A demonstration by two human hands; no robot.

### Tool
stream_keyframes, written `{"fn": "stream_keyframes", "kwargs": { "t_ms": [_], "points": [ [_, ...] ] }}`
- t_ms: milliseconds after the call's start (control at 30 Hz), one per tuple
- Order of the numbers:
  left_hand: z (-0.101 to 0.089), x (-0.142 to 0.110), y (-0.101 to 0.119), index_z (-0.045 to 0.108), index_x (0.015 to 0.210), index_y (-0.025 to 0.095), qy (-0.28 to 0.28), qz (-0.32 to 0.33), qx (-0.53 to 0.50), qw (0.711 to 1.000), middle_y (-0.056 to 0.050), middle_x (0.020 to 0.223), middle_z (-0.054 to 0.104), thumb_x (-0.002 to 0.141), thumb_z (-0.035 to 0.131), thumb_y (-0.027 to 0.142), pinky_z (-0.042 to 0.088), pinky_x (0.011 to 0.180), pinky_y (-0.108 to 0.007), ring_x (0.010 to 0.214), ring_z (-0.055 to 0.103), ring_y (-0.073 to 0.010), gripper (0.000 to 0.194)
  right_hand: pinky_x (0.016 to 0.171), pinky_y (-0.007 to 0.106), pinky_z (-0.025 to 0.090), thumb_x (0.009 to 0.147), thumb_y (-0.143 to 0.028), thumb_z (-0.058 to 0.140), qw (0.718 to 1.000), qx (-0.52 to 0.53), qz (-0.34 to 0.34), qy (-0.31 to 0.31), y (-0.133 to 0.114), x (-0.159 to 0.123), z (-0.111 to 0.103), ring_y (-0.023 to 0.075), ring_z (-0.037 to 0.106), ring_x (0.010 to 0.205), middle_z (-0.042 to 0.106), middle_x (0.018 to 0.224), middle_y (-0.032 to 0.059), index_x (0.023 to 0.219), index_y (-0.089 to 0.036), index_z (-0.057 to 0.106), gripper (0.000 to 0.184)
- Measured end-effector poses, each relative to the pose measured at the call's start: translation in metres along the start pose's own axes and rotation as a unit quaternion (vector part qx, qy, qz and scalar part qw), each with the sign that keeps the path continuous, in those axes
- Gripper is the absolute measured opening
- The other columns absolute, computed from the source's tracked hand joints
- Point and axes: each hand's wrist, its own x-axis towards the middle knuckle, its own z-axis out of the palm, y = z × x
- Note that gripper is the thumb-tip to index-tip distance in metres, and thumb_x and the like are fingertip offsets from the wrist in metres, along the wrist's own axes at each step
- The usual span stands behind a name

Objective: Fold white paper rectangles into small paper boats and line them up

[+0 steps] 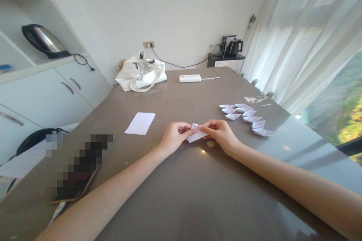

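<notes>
Between my two hands is a small piece of folded white paper (195, 135), held a little above the brown table (169, 180). My left hand (177, 135) pinches its left side, thumb on top. On the right side, my right hand (219, 132) grips the paper with thumb and fingers; some fingertips are hidden behind it. Left of my hands lies a stack of white paper sheets (140, 123). Several folded paper boats (249, 113) stand in loose rows at the right.
Paper scraps (254, 99) lie near the table's right edge. A white power bank (190, 78) with a short cable and a white handbag (141, 73) sit at the far end. At left is a partly pixelated phone (76, 186) with a cable.
</notes>
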Motion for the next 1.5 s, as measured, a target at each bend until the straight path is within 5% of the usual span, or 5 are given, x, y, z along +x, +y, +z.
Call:
{"fn": "stream_keyframes", "kwargs": {
  "t_ms": [800, 967, 1200, 1367, 1500],
  "points": [
    [0.012, -0.007, 0.007, 0.052, 0.078, 0.013, 0.027, -0.071, -0.155, 0.985, -0.002, 0.072, 0.064, 0.076, 0.067, 0.04, 0.058, 0.061, -0.027, 0.067, 0.066, -0.0138, 0.03, 0.078, 0.036, 0.053, 0.064, -0.036, 0.076, 0.996, 0.01, -0.037, -0.082, 0.011, 0.006, 0.0, 0.0226, 0.067, 0.084, 0.072, 0.094, 0.0083, 0.094, -0.014, 0.067, 0.039],
    [0.01, -0.006, 0.006, 0.053, 0.074, 0.014, -0.009, -0.087, -0.131, 0.988, -0.002, 0.068, 0.062, 0.074, 0.067, 0.04, 0.056, 0.06, -0.026, 0.064, 0.063, -0.0126, 0.03, 0.068, 0.031, 0.052, 0.07, -0.037, 0.071, 0.996, -0.034, -0.065, -0.055, 0.01, 0.006, -0.002, 0.0198, 0.066, 0.074, 0.072, 0.085, 0.0064, 0.087, -0.014, 0.067, 0.03],
    [-0.003, 0.002, 0.004, 0.065, 0.082, 0.012, -0.012, -0.005, -0.069, 0.998, -0.002, 0.068, 0.061, 0.077, 0.063, 0.047, 0.046, 0.055, -0.018, 0.064, 0.057, -0.0108, 0.035, 0.06, 0.026, 0.048, 0.072, -0.031, 0.065, 0.988, -0.076, -0.091, -0.103, 0.005, 0.011, -0.007, 0.0142, 0.06, 0.064, 0.066, 0.076, 0.0028, 0.086, -0.013, 0.062, 0.023],
    [-0.014, 0.006, 0.008, 0.054, 0.119, 0.019, -0.046, 0.055, -0.075, 0.995, -0.002, 0.08, 0.062, 0.078, 0.063, 0.044, 0.049, 0.054, -0.02, 0.063, 0.062, -0.0124, 0.048, 0.058, 0.025, 0.047, 0.068, -0.027, 0.069, 0.993, -0.044, -0.08, -0.079, 0.006, 0.012, -0.009, 0.0126, 0.06, 0.062, 0.064, 0.073, 0.0001, 0.095, -0.017, 0.054, 0.033],
    [-0.022, 0.007, 0.008, 0.063, 0.105, 0.016, -0.097, 0.069, -0.017, 0.993, -0.005, 0.08, 0.066, 0.08, 0.06, 0.042, 0.053, 0.064, -0.026, 0.071, 0.065, -0.0166, 0.036, 0.054, 0.023, 0.045, 0.07, -0.031, 0.068, 0.995, -0.047, -0.076, -0.05, 0.005, 0.011, -0.011, 0.0121, 0.059, 0.059, 0.063, 0.07, -0.001, 0.098, -0.017, 0.052, 0.035]
  ]
}}
